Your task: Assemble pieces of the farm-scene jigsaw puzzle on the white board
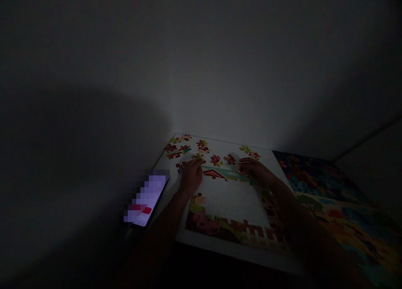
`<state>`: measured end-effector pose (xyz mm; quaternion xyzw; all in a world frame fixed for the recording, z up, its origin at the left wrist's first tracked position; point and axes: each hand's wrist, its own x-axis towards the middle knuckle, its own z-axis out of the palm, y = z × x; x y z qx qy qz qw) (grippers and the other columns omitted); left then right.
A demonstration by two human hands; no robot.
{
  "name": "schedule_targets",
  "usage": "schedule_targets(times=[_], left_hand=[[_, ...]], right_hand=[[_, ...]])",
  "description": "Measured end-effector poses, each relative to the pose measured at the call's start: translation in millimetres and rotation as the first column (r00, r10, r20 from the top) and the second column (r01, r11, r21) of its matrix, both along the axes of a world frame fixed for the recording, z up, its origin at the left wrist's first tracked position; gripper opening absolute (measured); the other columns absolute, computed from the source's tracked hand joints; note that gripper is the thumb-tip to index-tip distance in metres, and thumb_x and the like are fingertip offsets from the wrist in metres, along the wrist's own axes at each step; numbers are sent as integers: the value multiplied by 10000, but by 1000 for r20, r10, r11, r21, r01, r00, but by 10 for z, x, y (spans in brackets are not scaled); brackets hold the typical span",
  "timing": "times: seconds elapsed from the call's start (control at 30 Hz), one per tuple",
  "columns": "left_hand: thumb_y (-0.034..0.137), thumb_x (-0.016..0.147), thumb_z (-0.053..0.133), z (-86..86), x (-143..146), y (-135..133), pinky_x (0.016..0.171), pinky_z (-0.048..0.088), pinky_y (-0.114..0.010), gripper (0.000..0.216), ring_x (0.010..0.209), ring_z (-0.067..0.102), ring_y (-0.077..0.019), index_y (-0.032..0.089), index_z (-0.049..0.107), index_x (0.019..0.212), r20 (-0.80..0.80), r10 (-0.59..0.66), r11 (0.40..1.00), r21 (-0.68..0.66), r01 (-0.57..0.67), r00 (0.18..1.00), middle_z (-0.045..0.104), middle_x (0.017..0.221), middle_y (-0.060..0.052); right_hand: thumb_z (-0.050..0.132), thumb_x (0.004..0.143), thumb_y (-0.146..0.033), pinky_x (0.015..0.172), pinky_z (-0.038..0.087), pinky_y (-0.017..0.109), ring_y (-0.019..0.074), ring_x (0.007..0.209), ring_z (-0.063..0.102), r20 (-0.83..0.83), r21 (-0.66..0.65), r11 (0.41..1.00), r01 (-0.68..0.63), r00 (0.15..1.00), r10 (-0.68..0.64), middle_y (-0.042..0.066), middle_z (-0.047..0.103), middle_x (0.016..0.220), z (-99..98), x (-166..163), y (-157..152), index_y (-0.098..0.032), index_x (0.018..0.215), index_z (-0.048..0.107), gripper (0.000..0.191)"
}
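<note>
Fingertips of your right hand [256,171] rest on a puzzle piece [243,170] at twelve o'clock on the puzzle [232,231]; pinched or not, it is too dark to tell. Your left hand [191,176] lies flat and empty near loose pieces [179,150], spread at eleven o'clock, likely for easy picking.

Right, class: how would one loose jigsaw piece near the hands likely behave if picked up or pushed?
Probably light and stiff: the loose pieces look like thin, flat card. Pushed, one would likely slide across the smooth white board, not roll. Small knobbed edges may snag neighbours.
</note>
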<state>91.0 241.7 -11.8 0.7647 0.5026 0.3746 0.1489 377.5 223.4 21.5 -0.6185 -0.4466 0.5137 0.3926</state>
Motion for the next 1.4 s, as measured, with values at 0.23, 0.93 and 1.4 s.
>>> schedule_targets(times=[0.23,0.93,1.4], left_hand=[[-13,792,449,-26,-109,-292,1011,498,-402,424,1085,621,-209,187,706,1063,80,-62,998,27,60,995,698,1098,-65],[104,876,488,-164,-534,-1287,956,533,-397,366,1071,630,-208,215,649,1186,-157,-125,979,138,147,980,686,1182,-64],[129,908,448,-101,-515,-1302,902,537,-401,289,1018,626,-225,163,651,1111,-236,-118,971,175,161,965,694,1126,-85]], right_hand=[[820,554,-289,730,502,275,190,838,701,-116,83,997,6,993,4,28,738,949,-61,-303,-101,-218,903,603,417],[756,645,-351,636,450,304,158,634,619,-55,307,930,-203,972,230,25,714,784,-113,-925,-4,-187,936,595,371],[654,814,-510,605,475,287,133,627,576,38,371,862,-345,933,357,14,637,767,-337,-1239,-116,-185,1022,644,387]])
